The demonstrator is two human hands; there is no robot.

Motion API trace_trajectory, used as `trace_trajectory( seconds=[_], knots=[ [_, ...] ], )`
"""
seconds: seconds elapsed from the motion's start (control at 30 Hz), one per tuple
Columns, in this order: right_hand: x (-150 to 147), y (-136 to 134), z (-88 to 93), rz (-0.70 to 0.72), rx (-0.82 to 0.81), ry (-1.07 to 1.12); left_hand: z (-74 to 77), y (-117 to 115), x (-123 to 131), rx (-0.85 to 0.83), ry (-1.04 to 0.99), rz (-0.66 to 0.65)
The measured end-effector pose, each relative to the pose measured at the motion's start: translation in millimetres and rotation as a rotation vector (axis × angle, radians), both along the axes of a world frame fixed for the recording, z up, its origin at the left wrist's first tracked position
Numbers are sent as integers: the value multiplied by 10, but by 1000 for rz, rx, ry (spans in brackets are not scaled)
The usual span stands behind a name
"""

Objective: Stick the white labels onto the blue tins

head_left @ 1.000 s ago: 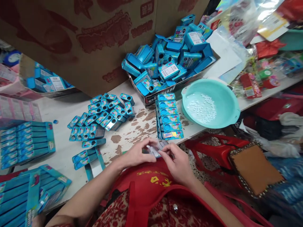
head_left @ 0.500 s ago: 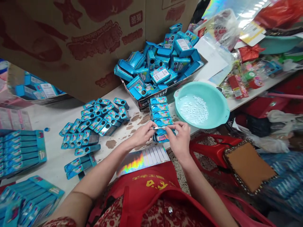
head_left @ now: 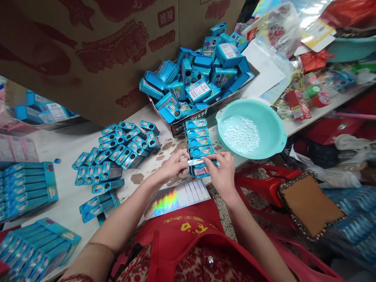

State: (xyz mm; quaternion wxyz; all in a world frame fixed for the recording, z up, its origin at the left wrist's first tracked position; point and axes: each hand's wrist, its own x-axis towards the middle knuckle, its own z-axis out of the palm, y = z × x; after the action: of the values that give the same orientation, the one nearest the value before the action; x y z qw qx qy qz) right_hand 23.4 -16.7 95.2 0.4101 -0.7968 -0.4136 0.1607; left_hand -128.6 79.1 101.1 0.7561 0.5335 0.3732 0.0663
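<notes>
A narrow shiny sticker strip [head_left: 196, 161] stretches between my two hands above a row of small blue candy tins [head_left: 200, 141]. My right hand [head_left: 222, 172] pinches the strip's right end. At its left end are the curled fingers of my left hand [head_left: 173, 166], thumb and forefinger close around the edge. The tins stand side by side, tops up, and the nearest one bears a shiny strip [head_left: 202, 171]. Below my hands, at the table edge, lies a rainbow-sheened sticker sheet [head_left: 179, 197] with pale strips on its right part.
An open carton [head_left: 188, 122] heaped with blue tins stands behind the row. A turquoise basin [head_left: 279, 137] with small white pieces is at the right. More tins [head_left: 117, 150] with dark round holes stand left. A red stool [head_left: 258, 184] is beside the table.
The strip has turned so its shiny face shows more. My left fingers have shifted slightly left and loosened a little, while my right hand stays nearly in place.
</notes>
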Motion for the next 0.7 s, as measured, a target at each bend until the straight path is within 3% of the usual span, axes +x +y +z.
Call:
trace_trajectory(
  seconds=[0.17, 0.27, 0.4, 0.47, 0.53, 0.57, 0.63, 0.7],
  knots=[
    [23, 3, -248, -166, -16, 348, -241, -84, 144, -117, -34, 77],
    [68, 9, -344, -145, -4, 391, -344, -71, 234, -68, 95, 38],
    [101, -22, -292, -100, 15, 300, -471, 23, 176, 167, 312, -25],
    [48, -120, -165, -125, 100, 109, -510, 56, -30, 349, 389, -57],
    [-77, -273, -24, -118, 253, -133, -539, 35, -344, 411, 429, -185],
    [-164, -352, 28, -52, 325, -217, -554, -2, -518, 364, 430, -292],
    [-369, -472, 50, 225, 380, -237, -592, -117, -833, 194, 408, -485],
    [-578, -503, -65, 542, 271, -143, -640, -255, -1040, 131, 411, -551]
  ],
)
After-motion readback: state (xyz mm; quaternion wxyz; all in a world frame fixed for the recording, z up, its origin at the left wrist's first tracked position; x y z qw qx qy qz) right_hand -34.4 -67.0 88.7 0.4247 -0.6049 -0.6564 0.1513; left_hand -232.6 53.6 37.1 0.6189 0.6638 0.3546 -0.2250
